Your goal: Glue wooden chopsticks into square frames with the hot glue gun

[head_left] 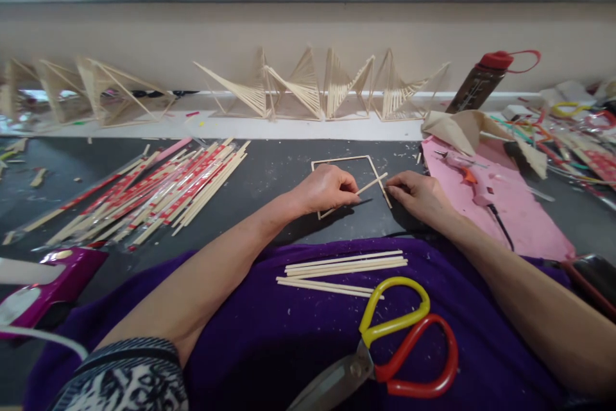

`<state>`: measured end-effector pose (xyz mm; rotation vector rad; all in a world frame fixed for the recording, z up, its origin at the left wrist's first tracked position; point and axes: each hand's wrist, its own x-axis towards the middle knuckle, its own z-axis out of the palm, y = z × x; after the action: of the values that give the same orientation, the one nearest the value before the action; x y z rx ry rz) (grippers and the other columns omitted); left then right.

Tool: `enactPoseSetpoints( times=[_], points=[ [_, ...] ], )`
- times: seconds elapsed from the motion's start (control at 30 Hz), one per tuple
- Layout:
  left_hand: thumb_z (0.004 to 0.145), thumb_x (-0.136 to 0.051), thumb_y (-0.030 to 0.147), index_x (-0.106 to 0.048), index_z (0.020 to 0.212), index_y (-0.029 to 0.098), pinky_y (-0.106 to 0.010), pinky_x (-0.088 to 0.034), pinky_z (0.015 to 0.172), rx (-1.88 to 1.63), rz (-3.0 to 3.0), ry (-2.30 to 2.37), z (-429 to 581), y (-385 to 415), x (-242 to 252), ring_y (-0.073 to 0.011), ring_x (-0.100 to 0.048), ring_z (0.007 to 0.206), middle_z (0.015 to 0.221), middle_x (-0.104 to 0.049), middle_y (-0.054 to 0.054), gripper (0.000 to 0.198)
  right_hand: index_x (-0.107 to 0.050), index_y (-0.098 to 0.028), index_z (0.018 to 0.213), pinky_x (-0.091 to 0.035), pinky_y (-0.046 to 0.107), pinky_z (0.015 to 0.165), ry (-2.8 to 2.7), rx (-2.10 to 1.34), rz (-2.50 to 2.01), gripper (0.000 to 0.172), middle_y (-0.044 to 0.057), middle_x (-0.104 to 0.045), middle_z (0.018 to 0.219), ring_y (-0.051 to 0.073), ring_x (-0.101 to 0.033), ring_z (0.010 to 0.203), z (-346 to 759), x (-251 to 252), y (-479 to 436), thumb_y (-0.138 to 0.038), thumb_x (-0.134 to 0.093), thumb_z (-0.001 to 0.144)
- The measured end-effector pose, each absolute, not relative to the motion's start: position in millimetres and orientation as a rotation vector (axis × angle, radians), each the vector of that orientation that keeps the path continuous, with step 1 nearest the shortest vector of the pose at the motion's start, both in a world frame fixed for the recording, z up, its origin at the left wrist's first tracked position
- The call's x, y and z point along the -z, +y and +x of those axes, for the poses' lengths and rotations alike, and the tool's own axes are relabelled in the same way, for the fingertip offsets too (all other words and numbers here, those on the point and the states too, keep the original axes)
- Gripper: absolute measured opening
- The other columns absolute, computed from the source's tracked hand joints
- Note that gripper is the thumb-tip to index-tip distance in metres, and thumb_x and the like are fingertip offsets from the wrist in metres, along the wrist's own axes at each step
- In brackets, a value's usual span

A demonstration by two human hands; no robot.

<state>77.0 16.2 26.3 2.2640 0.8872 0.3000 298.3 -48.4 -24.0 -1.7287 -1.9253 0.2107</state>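
On the dark table lies a four-cornered frame of thin wooden sticks point(341, 159). My left hand point(332, 190) is closed in a pinch on a wooden stick point(373, 184), which slants up to the right across the frame's right side. My right hand point(418, 196) has thumb and fingers pressed together at that right side, just below the crossing. Its fingertips seem to grip the frame's stick. Part of the frame's left and near sides is hidden behind my left hand. Several loose wooden sticks point(346, 265) rest on the purple cloth in my lap.
Scissors point(356, 366) with yellow and red handles lie on the purple cloth point(240, 347). A glue gun point(476, 183) rests on pink sheeting point(534, 222) at right. Wrapped sticks point(158, 186) spread at left. Twisted stick models point(298, 87) and a bottle point(479, 81) line the back.
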Motion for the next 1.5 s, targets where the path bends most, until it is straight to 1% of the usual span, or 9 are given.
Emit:
enactPoseSetpoints(
  times=[0.17,0.3,0.43,0.7,0.93,1.07,1.17,1.4,1.5],
  points=[
    [0.069,-0.063,0.028,-0.072,0.076,0.019,-0.021,-0.032,0.053,-0.305,2.366,0.874,79.4,20.1,-18.7,-0.0110,-0.055,0.059,0.066,-0.067,0.000,0.015,-0.067,-0.022,0.085,-0.044,0.025,0.066,-1.888,-0.170,-1.740,0.016,0.001,-0.067,0.083,0.014,-0.061,0.076,296.1,18.2,-51.2,-0.024,-0.052,0.080],
    [0.071,-0.062,0.031,-0.073,0.079,0.020,-0.021,-0.034,0.057,-0.282,2.442,0.843,80.3,21.0,-14.1,-0.0127,-0.057,0.065,0.072,-0.069,-0.001,0.018,-0.067,-0.022,0.084,-0.043,0.024,0.066,-1.920,-0.108,-1.805,0.015,0.001,-0.066,0.083,0.014,-0.060,0.075,297.7,16.2,-53.1,-0.026,-0.053,0.080],
    [0.073,-0.060,0.032,-0.072,0.083,0.021,-0.022,-0.035,0.059,-0.243,2.539,0.825,80.3,21.6,-12.4,-0.0137,-0.059,0.069,0.076,-0.070,-0.001,0.019,-0.069,-0.025,0.083,-0.043,0.024,0.065,-1.972,-0.145,-1.857,0.014,0.001,-0.065,0.083,0.014,-0.059,0.073,301.7,14.1,-54.7,-0.028,-0.056,0.079],
    [0.073,-0.059,0.034,-0.072,0.081,0.023,-0.023,-0.034,0.058,-0.146,2.665,0.836,80.1,21.7,-13.7,-0.0158,-0.059,0.070,0.076,-0.070,-0.003,0.019,-0.070,-0.024,0.083,-0.044,0.024,0.067,-2.004,-0.216,-1.786,0.014,0.001,-0.063,0.086,0.013,-0.059,0.073,309.3,10.1,-54.1,-0.026,-0.058,0.077],
    [0.073,-0.059,0.036,-0.072,0.080,0.023,-0.023,-0.031,0.055,-0.075,2.748,0.840,82.2,17.6,-16.0,-0.0162,-0.059,0.068,0.075,-0.069,-0.003,0.019,-0.068,-0.021,0.080,-0.043,0.025,0.072,-2.156,-0.270,-1.671,0.014,0.002,-0.061,0.089,0.014,-0.058,0.080,305.7,6.5,-56.5,-0.032,-0.061,0.076],
    [0.075,-0.057,0.036,-0.071,0.082,0.024,-0.024,-0.033,0.056,-0.037,2.806,0.823,82.1,16.7,-16.9,-0.0169,-0.060,0.072,0.078,-0.070,-0.002,0.020,-0.065,-0.019,0.078,-0.042,0.027,0.073,-2.207,-0.241,-1.668,0.016,0.004,-0.059,0.088,0.016,-0.055,0.082,301.9,4.9,-57.9,-0.034,-0.065,0.072],
    [0.075,-0.057,0.035,-0.070,0.085,0.025,-0.024,-0.034,0.057,-0.012,2.825,0.834,82.1,16.1,-17.2,-0.0174,-0.061,0.074,0.080,-0.070,-0.001,0.019,-0.064,-0.018,0.077,-0.042,0.028,0.073,-2.204,-0.246,-1.702,0.015,0.005,-0.058,0.087,0.016,-0.055,0.082,301.2,4.5,-57.6,-0.032,-0.064,0.073],
    [0.074,-0.058,0.034,-0.067,0.082,0.024,-0.024,-0.031,0.052,0.009,2.819,0.884,82.5,14.8,-17.8,-0.0167,-0.060,0.068,0.076,-0.068,-0.001,0.016,-0.064,-0.018,0.078,-0.041,0.027,0.072,-2.205,-0.269,-1.701,0.013,0.005,-0.057,0.085,0.016,-0.054,0.081,302.8,5.6,-57.1,-0.031,-0.062,0.075],
    [0.073,-0.058,0.033,-0.066,0.084,0.024,-0.024,-0.031,0.052,0.004,2.804,0.900,82.5,14.9,-18.1,-0.0166,-0.059,0.068,0.077,-0.068,-0.001,0.017,-0.064,-0.018,0.077,-0.041,0.026,0.071,-2.197,-0.274,-1.695,0.013,0.004,-0.057,0.085,0.015,-0.054,0.080,303.3,6.6,-57.4,-0.031,-0.062,0.075]
  ],
)
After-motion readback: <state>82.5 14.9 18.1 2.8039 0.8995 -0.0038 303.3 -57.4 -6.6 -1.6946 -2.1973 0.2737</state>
